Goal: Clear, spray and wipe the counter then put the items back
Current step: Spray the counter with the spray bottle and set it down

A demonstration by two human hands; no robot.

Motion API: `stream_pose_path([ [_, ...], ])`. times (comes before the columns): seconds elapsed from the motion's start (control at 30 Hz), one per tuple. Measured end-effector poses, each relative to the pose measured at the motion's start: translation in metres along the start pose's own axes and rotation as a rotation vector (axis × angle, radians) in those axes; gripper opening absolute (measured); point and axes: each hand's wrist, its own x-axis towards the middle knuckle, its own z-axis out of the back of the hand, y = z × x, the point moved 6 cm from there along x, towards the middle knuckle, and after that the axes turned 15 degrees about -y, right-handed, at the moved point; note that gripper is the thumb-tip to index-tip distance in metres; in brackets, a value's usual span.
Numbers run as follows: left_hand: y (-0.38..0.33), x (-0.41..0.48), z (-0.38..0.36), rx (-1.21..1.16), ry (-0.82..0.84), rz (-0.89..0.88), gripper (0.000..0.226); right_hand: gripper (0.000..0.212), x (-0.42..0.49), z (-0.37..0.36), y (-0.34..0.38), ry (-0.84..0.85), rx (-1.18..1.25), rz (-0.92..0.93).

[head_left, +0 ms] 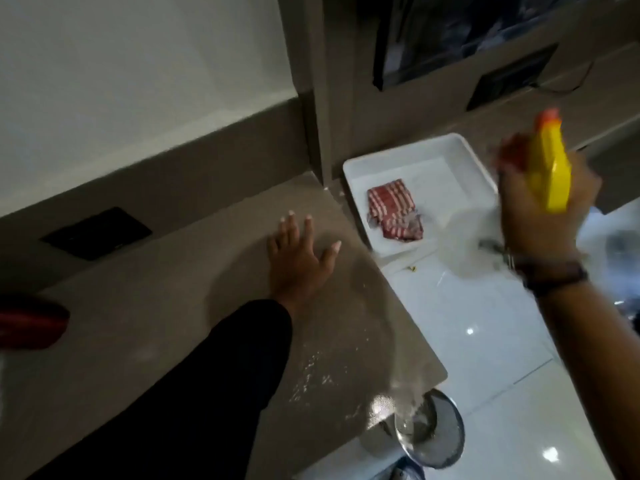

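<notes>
Gripping a yellow plastic spray bottle [550,168], right hand [540,216] hovers above wet counter [173,306].

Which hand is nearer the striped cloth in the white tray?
Left. The left hand lies flat on the counter just beside the tray holding the striped cloth; the right hand holds the spray bottle beyond it.

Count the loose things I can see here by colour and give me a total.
Yellow: 1, spray bottle, held in the right hand
White: 1, tray
Red and white striped: 1, cloth in the tray
Red: 1, blurred object at the left edge
Total: 4
</notes>
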Motion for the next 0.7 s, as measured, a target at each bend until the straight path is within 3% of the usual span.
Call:
stream_pose_path([
  [0.07, 0.003, 0.005, 0.007, -0.133, 0.079, 0.051, 0.083, 0.026, -0.046, 0.043, 0.047, 0.14, -0.081, -0.049],
  [0.17, 0.024, 0.003, 0.042, -0.398, 0.18, 0.224, 0.074, 0.043, -0.133, 0.083, 0.084, 0.311, -0.106, -0.431],
  [0.23, 0.058, -0.022, 0.09, -0.437, 0.04, 0.146, 0.072, 0.052, -0.187, 0.097, 0.1, 0.418, -0.177, -0.631],
  [0.37, 0.166, -0.116, 0.174, -0.469, -0.119, 0.054, 0.075, 0.032, -0.259, 0.103, 0.116, 0.572, -0.359, -0.86],
  [0.43, 0.231, -0.171, 0.194, -0.409, -0.144, 0.08, 0.081, 0.02, -0.272, 0.1, 0.122, 0.563, -0.421, -0.908],
  [0.6, 0.369, -0.292, 0.22, -0.183, -0.244, 0.179, 0.096, 0.041, -0.285, 0.086, 0.133, 0.657, -0.464, -0.946],
  [0.7, 0.41, -0.333, 0.237, -0.1, -0.349, 0.268, 0.102, 0.022, -0.287, 0.086, 0.137, 0.584, -0.481, -0.933],
])
